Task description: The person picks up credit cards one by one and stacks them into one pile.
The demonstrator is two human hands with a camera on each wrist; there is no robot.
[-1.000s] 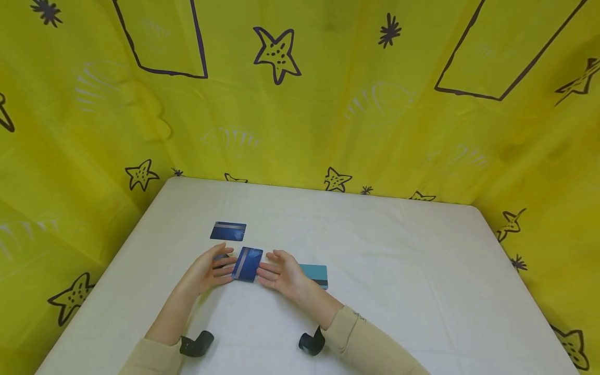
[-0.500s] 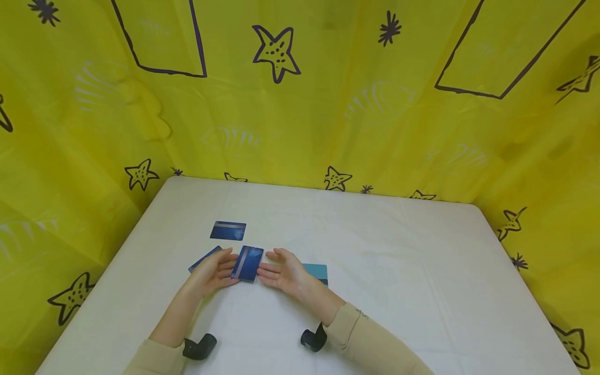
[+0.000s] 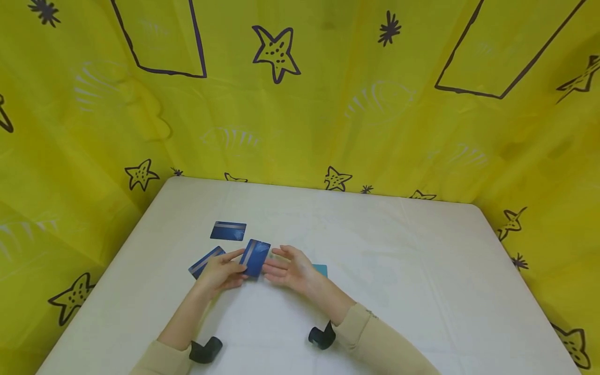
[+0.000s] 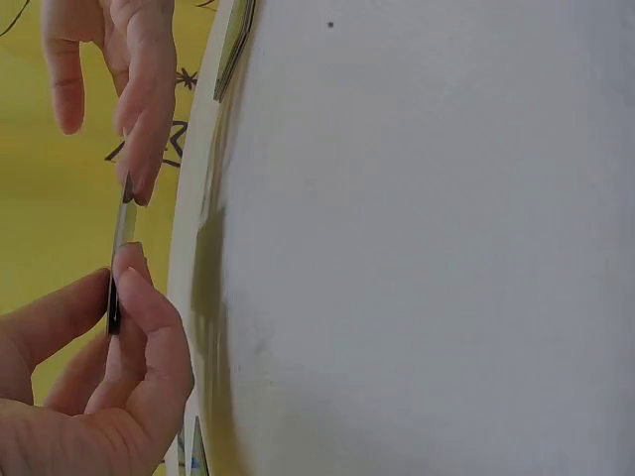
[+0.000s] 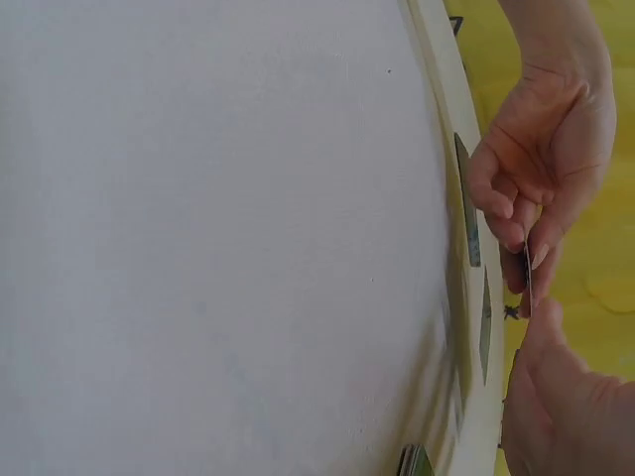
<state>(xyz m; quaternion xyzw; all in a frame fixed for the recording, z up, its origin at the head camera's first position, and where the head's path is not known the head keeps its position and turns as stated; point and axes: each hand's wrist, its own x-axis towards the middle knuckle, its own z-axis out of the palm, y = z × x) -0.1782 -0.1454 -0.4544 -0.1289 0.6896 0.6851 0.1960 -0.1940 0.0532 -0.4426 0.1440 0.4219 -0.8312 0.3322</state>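
Observation:
A dark blue card (image 3: 255, 259) with a grey stripe is held above the table by my left hand (image 3: 220, 272). The thumb lies on the card's face and the fingers are behind it; the left wrist view shows this pinch on the card (image 4: 116, 297) nearly edge-on. My right hand (image 3: 292, 269) has relaxed, extended fingers at the card's right edge. In the right wrist view, the fingertips of the right hand (image 5: 561, 397) touch or nearly touch the card's end (image 5: 529, 283).
Another blue striped card (image 3: 228, 231) lies farther back on the white table (image 3: 375, 234). A second blue card (image 3: 206, 261) lies tilted beside my left hand. Behind my right wrist a teal card (image 3: 321, 270) is partly hidden, atop what looks like a small stack (image 5: 414, 461). A yellow curtain (image 3: 319, 125) hangs behind.
My left thumb has come onto the card's face. The card has shifted up and right with both hands. The tilted blue card at left shows more, the teal card less.

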